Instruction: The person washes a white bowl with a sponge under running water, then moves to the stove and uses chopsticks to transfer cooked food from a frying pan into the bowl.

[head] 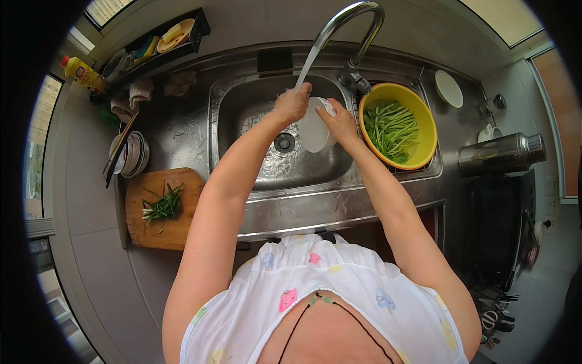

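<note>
Over the steel sink (245,177), my right hand (337,122) grips the rim of a white bowl (313,129), which is tilted on its side. The bowl's rim has a small printed pattern. My left hand (291,104) is at the bowl's upper left edge, under the water running from the chrome faucet (348,11); its fingers are partly hidden, so its hold on the bowl is unclear. Below the bowl, to its left, the round drain (284,142) shows in the wet basin.
Right of the sink stands a yellow basin (427,123) of cut green stems (391,127). Further right are a white dish (449,88) and a steel thermos (500,152). At left, stacked bowls (136,154) with chopsticks (120,148) sit behind a wooden cutting board (191,191) holding green onions (163,203).
</note>
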The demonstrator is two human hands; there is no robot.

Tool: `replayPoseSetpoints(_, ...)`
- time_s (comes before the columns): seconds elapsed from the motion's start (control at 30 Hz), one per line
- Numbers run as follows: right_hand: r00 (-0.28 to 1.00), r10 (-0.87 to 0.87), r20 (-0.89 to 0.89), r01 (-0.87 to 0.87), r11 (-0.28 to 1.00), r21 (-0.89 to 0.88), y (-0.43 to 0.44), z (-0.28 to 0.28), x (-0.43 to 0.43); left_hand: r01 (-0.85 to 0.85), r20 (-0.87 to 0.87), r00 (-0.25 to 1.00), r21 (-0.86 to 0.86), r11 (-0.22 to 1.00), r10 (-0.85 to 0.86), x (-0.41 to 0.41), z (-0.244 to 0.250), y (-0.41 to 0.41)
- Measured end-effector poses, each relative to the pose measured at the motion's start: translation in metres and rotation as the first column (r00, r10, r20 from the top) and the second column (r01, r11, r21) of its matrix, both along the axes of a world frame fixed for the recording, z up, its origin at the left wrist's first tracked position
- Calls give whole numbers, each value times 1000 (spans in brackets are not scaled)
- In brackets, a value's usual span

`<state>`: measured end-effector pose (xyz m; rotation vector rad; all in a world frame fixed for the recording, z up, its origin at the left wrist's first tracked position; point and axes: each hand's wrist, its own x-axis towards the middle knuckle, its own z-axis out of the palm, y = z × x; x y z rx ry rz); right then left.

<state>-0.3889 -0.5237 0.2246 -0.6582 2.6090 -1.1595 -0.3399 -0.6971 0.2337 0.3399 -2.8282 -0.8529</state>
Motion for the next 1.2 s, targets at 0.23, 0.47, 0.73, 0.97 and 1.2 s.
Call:
replayPoseSetpoints(0.23, 720, 487, -494, -331, 867, 372, -71, 9, 18, -316, -29, 947, 109, 942, 321, 70, 16, -26)
replayPoseSetpoints(0.47, 971, 215, -100, -179, 942, 285, -96, 50, 12, -344, -139, 924, 109, 933, 357, 92, -11, -43)
replayPoseSetpoints(0.73, 950, -233, 209, 210, 969, 127, -8, 46, -15, -54, -29, 998, -22, 998, 54, 24, 23, 11)
replayPoseSetpoints(0.97, 923, -271, 272, 294, 955, -44, 25, 29, -62, 37, 195, 980, -41, 998, -29, -4, 39, 14)
replayPoseSetpoints(1.2, 980, -153, 131, 146, 987, 65, 3, 55, -71, -92, 195, 977, 29, 995, 85, 32, 15, -2)
